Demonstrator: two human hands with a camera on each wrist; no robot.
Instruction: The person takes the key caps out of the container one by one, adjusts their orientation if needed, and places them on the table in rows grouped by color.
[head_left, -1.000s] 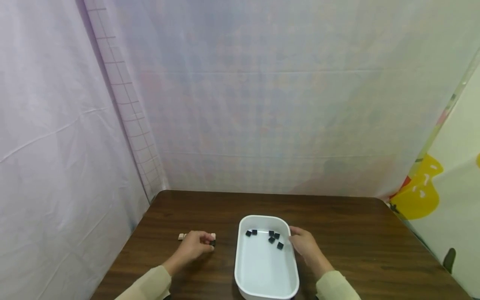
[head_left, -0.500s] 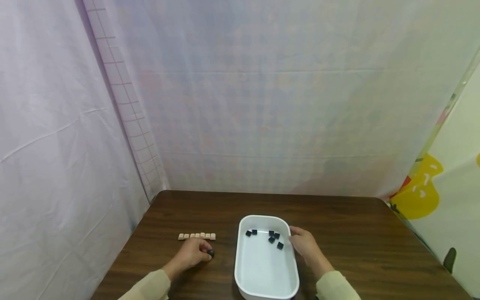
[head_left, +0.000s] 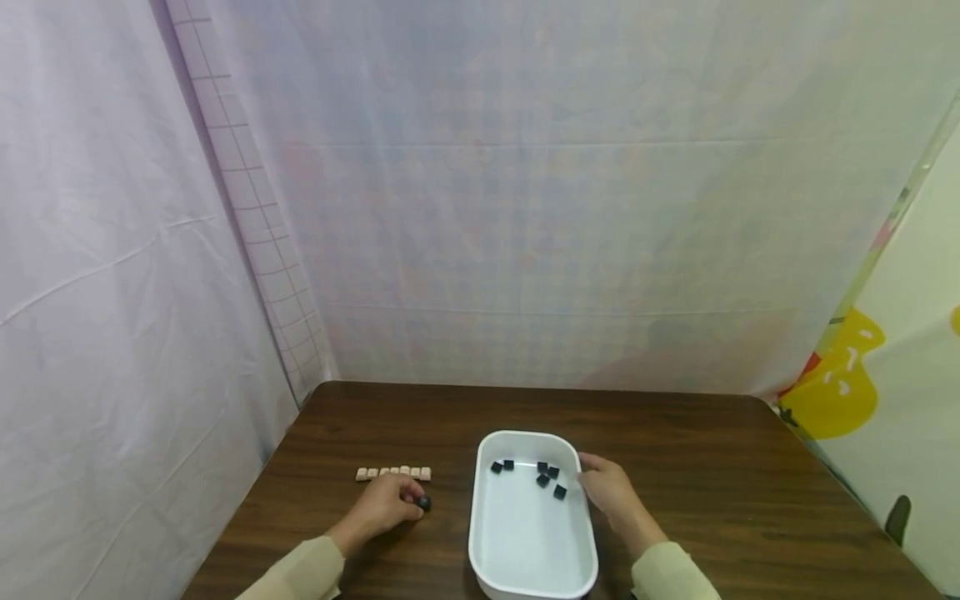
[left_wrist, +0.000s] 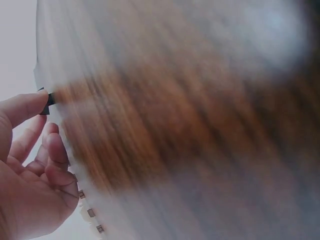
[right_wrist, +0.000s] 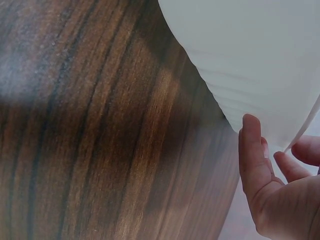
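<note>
My left hand (head_left: 382,504) pinches a black keycap (head_left: 424,502) between thumb and fingertips, just in front of a row of several beige keycaps (head_left: 426,473). In the left wrist view that black keycap (left_wrist: 47,102) sits at the fingertips, and a few beige keycaps (left_wrist: 90,213) show below the hand. A white tray (head_left: 480,533) stands to the right, with several black keycaps (head_left: 542,481) scattered toward its far end. At the tray's right side, my right hand (head_left: 611,493) holds the rim; the right wrist view shows fingers along the outer wall (right_wrist: 240,90).
Both hands work over a dark wood-grain table (head_left: 712,483). Pale curtains (head_left: 525,208) hang behind it and on the left. A light sheet with a yellow print (head_left: 836,383) hangs at the right.
My left hand has drawn back from the beige row toward the near edge with the black keycap, then stayed nearly still. More of the row shows now. My right hand and the tray have not moved.
</note>
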